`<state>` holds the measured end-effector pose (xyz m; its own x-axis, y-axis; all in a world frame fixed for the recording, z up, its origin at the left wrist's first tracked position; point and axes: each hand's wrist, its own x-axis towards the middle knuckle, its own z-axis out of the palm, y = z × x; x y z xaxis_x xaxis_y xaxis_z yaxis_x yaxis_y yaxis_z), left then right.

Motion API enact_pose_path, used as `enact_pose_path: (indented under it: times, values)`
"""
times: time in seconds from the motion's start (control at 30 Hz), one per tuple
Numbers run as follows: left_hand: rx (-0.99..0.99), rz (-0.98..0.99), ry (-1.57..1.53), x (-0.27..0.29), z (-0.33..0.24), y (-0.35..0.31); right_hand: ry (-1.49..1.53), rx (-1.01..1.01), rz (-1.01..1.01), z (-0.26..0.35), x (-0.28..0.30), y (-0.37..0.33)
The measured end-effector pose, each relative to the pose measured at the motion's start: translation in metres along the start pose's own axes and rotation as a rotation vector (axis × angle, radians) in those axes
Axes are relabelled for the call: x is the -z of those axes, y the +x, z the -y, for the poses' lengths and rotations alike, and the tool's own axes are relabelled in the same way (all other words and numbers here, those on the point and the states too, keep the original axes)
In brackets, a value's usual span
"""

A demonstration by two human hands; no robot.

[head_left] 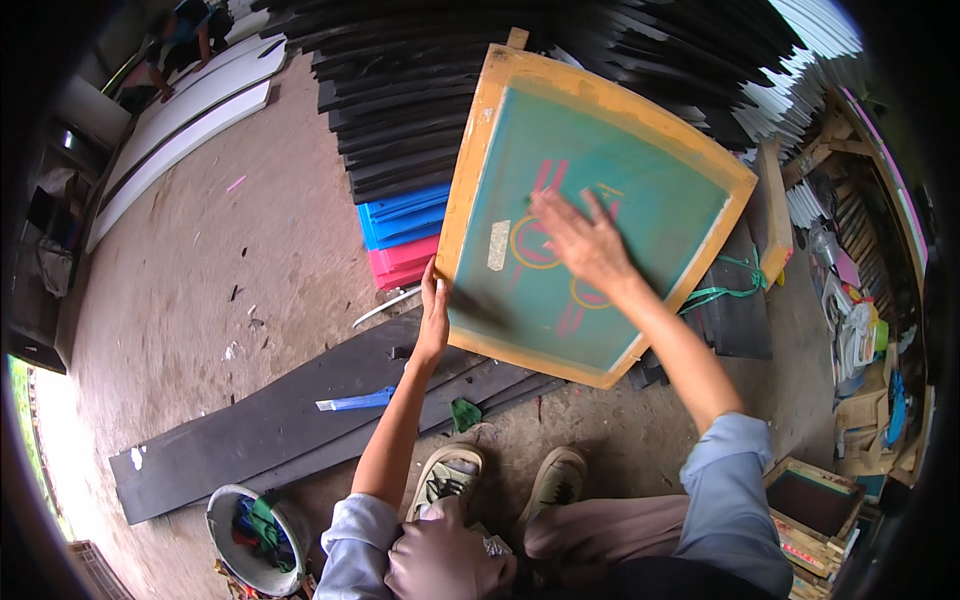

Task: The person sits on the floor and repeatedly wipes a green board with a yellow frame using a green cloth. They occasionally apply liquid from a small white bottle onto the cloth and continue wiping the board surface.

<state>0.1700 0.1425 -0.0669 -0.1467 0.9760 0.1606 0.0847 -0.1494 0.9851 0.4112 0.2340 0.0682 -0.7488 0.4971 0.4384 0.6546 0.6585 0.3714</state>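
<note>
Nearby, bucket [232, 505] of rags; left hand [434, 315] gripping screen frame [480, 130], right hand [583, 243] flat on mesh.

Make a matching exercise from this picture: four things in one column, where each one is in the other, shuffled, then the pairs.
Things:
1. left hand
2. right hand
3. bucket
4. blue scraper

Places:
A. lying on the long black boards
B. flat on the green mesh of the frame
C. on the floor, lower left, with rags in it
D. gripping the frame's left edge

Pairs: 1-D, 2-B, 3-C, 4-A
</note>
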Motion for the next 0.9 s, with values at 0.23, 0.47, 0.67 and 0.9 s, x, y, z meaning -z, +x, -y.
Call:
enact_pose_path:
  times: [0.23, 0.47, 0.67, 0.9]
  values:
    - [0.092, 0.098, -0.109, 0.01, -0.025, 0.0, -0.157, -0.456, -0.331, -0.04, 0.017, 0.074]
    - [0.266, 0.216, -0.208, 0.041, -0.015, 0.003, -0.041, 0.322, 0.022, 0.012, -0.013, 0.043]
    - [0.291, 0.251, -0.149, 0.044, -0.013, 0.004, -0.258, -0.389, -0.338, -0.045, 0.017, 0.112]
    - [0.25, 0.327, -0.145, 0.069, -0.004, 0.002, 0.246, 0.206, 0.167, 0.104, -0.049, 0.023]
